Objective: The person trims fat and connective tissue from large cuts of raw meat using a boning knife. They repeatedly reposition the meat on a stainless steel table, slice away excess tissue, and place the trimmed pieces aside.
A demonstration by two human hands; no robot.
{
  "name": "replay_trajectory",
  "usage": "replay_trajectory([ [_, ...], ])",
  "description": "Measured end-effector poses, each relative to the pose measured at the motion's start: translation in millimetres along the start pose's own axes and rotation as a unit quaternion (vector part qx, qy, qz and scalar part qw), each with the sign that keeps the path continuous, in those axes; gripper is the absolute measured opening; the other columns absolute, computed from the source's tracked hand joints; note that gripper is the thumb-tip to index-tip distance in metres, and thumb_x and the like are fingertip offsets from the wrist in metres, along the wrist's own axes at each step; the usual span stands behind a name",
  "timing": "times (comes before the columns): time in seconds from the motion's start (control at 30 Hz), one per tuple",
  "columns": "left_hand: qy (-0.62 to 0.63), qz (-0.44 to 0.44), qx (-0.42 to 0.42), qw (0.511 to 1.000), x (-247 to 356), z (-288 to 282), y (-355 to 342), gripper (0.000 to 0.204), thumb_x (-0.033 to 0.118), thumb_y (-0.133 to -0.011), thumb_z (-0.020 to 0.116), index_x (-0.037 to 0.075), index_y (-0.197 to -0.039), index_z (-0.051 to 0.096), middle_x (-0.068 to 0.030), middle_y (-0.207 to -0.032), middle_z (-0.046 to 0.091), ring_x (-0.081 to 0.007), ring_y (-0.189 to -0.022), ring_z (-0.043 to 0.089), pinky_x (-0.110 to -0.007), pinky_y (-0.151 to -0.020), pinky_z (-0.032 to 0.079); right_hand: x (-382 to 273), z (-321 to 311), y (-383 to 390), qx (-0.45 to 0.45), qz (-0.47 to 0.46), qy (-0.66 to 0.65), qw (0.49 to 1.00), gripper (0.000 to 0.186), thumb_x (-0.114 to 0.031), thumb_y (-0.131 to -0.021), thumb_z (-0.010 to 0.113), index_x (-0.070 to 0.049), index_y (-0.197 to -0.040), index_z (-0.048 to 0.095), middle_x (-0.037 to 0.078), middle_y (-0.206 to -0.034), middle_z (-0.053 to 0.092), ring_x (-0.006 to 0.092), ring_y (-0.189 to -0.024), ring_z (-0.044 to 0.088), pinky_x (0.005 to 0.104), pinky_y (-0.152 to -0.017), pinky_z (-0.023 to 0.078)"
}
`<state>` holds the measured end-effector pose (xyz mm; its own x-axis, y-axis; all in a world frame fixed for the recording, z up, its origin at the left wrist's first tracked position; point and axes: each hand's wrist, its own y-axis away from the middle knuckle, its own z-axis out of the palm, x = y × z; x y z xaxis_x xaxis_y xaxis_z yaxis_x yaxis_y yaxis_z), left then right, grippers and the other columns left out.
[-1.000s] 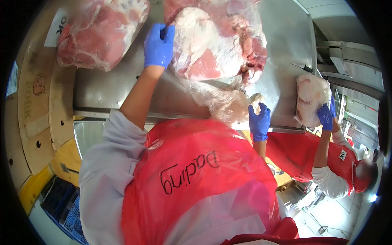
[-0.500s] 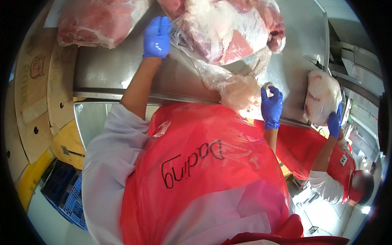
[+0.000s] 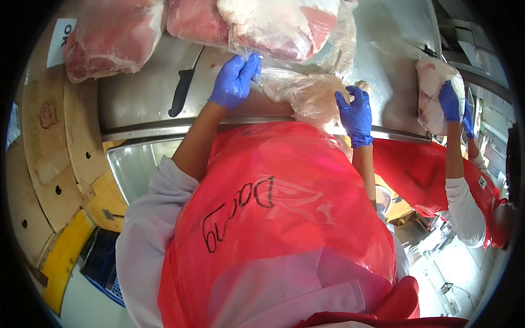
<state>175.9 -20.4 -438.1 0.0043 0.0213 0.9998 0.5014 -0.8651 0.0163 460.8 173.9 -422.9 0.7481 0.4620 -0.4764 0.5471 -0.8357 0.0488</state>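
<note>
Fat-covered meat (image 3: 281, 27), upper centre on the steel table (image 3: 128, 101), cut off above. Left hand (image 3: 235, 82), angled rightward, pinches clear plastic film (image 3: 311, 93) at its near edge; right hand (image 3: 356, 116) curls upright beside the bunched film, its grip indeterminable.

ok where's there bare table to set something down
At left, the steel table is mostly bare between the left meat slab, black-handled knife and near edge. At right, it's bare between the right hand and the co-worker's meat. The middle is crowded: meat, plastic bag, left hand.
</note>
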Motion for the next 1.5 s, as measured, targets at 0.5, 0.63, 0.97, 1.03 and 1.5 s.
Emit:
replay_trajectory([
  [0.5,0.086,-0.045,-0.001,0.995,-3.0,26.6,46.8,0.026,0.019,-0.110,0.045,0.000,-0.100,0.060,-0.0029,-0.088,0.058,-0.0119,-0.081,0.051,-0.029,-0.079,0.046,-16.1,15.8,4.9,0.044,-0.134,0.032,0.989,0.051,-0.036,-0.082,0.078,-0.007,-0.121,0.064,0.019,-0.118,0.063,0.0393,-0.108,0.059,0.0490,-0.091,0.049],
  [0.63,0.105,-0.071,-0.008,0.992,3.6,23.0,73.7,0.027,0.020,-0.109,0.046,0.001,-0.095,0.058,-0.0044,-0.085,0.058,-0.0153,-0.076,0.053,-0.030,-0.075,0.045,-28.2,24.9,5.6,0.016,-0.195,0.034,0.980,0.060,-0.034,-0.082,0.079,-0.008,-0.131,0.058,0.021,-0.128,0.059,0.0414,-0.117,0.056,0.0511,-0.099,0.046],
  [0.97,-0.249,0.000,-0.070,0.966,75.2,25.5,79.9,0.028,0.023,-0.109,0.045,-0.001,-0.103,0.057,-0.0135,-0.090,0.061,-0.0282,-0.079,0.058,-0.036,-0.077,0.048,-68.7,19.7,-15.8,-0.209,-0.220,-0.155,0.940,0.045,-0.039,-0.095,0.069,-0.005,-0.124,0.067,0.016,-0.119,0.068,0.0291,-0.116,0.063,0.0398,-0.103,0.047],
  [1.03,-0.240,0.042,-0.069,0.967,85.9,41.3,67.5,0.029,0.024,-0.108,0.045,-0.003,-0.111,0.056,-0.0167,-0.099,0.062,-0.0338,-0.088,0.061,-0.038,-0.083,0.050,-92.1,12.8,-17.9,-0.355,-0.111,-0.343,0.862,0.050,-0.045,-0.099,0.063,-0.004,-0.128,0.066,0.017,-0.125,0.066,0.0253,-0.120,0.061,0.0401,-0.105,0.045],
  [1.5,-0.287,0.011,0.196,0.937,39.4,-34.1,110.2,0.024,0.016,-0.094,0.068,0.004,-0.115,0.071,-0.0137,-0.115,0.069,-0.0305,-0.108,0.065,-0.040,-0.097,0.050,-139.8,-22.2,-24.5,-0.306,-0.116,-0.416,0.848,0.018,-0.014,-0.103,0.060,-0.005,-0.104,0.075,-0.003,-0.088,0.067,0.0067,-0.074,0.053,0.0220,-0.071,0.046],
])
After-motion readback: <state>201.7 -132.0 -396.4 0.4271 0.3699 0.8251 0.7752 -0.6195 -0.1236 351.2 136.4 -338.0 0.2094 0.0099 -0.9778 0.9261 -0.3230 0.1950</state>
